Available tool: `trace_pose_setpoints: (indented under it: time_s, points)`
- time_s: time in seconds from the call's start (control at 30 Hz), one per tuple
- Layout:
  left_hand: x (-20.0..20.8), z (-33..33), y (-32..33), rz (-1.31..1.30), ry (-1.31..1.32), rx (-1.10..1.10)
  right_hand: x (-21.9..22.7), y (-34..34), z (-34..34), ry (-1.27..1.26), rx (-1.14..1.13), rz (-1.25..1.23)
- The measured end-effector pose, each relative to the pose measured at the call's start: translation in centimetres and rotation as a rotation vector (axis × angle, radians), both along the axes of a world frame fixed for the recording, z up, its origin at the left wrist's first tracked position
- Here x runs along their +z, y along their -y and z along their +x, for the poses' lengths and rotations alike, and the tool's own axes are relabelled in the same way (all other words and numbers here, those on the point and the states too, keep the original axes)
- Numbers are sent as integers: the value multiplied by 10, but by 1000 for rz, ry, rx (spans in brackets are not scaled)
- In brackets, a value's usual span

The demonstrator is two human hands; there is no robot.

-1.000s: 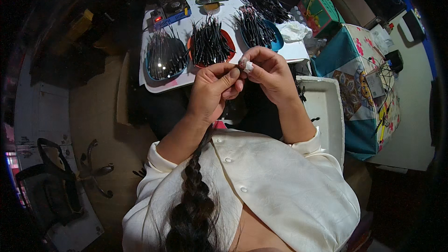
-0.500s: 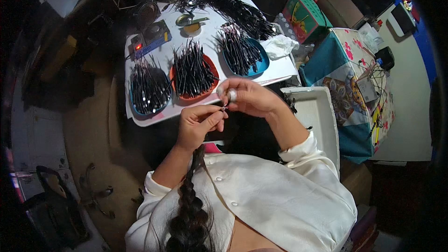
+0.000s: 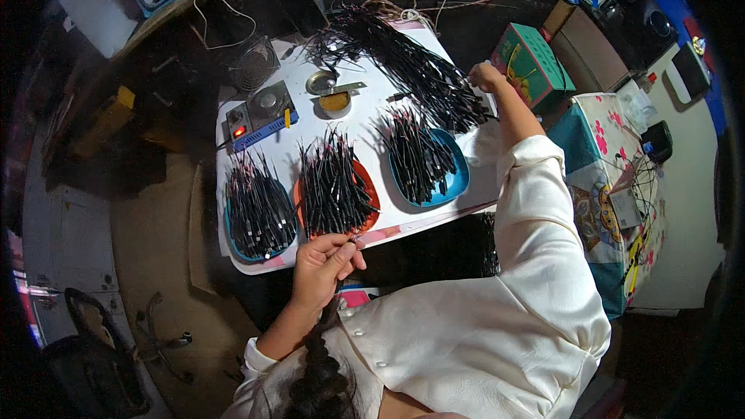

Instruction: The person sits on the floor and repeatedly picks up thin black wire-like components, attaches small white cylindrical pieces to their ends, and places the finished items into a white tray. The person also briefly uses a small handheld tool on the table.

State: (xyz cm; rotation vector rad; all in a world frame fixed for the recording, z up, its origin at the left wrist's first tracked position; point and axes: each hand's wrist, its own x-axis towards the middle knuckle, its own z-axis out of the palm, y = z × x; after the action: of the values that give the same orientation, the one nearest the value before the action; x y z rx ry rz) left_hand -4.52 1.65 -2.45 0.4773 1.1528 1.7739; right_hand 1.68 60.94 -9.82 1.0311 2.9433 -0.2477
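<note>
My left hand (image 3: 320, 270) is closed in a pinch in front of the orange tray. Thin reddish wire ends of a cable (image 3: 355, 239) stick out between its thumb and forefinger; the rest of the cable is hidden. My right arm is stretched far forward. At the table's far right edge my right hand (image 3: 487, 77) is curled closed beside a heap of long black cables (image 3: 411, 66); what it holds, if anything, is hidden. Bundles of black cables fill a left blue tray (image 3: 228, 229), an orange tray (image 3: 371, 182) and a right blue tray (image 3: 461, 174).
A small device with a lit red switch (image 3: 239, 131) sits at the table's left, near a round tin (image 3: 335, 102) with a strip across it. A crumpled white cloth (image 3: 483, 145) lies under my right arm. The green box (image 3: 535, 62) stands beyond the right hand.
My right hand has left my left hand and reached forward and right to the cable heap's edge. The left hand keeps its pinch. The view has shifted, so the table sits lower.
</note>
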Motion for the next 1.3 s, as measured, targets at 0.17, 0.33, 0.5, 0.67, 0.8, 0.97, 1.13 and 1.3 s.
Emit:
trace_pose_setpoints:
  time_s: [0.17, 0.33, 0.5, 0.67, 0.8, 0.97, 1.13, 1.3]
  points:
    - [-1, 0, -1, 17, -9, -9, 72, 38, 12, -204, 49, -2]
    - [5, 12, 1, 35, 8, -46, 161, 124, 13, -646, -1, -757]
    - [16, 26, 13, 88, -20, -13, 224, 166, 15, -1038, 360, -1520]
    - [24, 27, 29, 147, -37, 27, 259, 194, 5, -1242, 556, -962]
    - [33, 28, 37, 213, -52, 136, 285, 239, 11, -1327, 520, -392]
    - [63, 34, 39, 267, -160, 272, 314, 336, 45, -1233, 878, 317]
    - [101, 46, 45, 352, -217, 297, 276, 460, 105, -880, 614, -894]
    - [110, 62, 60, 415, -299, 299, 220, 532, 100, -1028, 500, -1188]
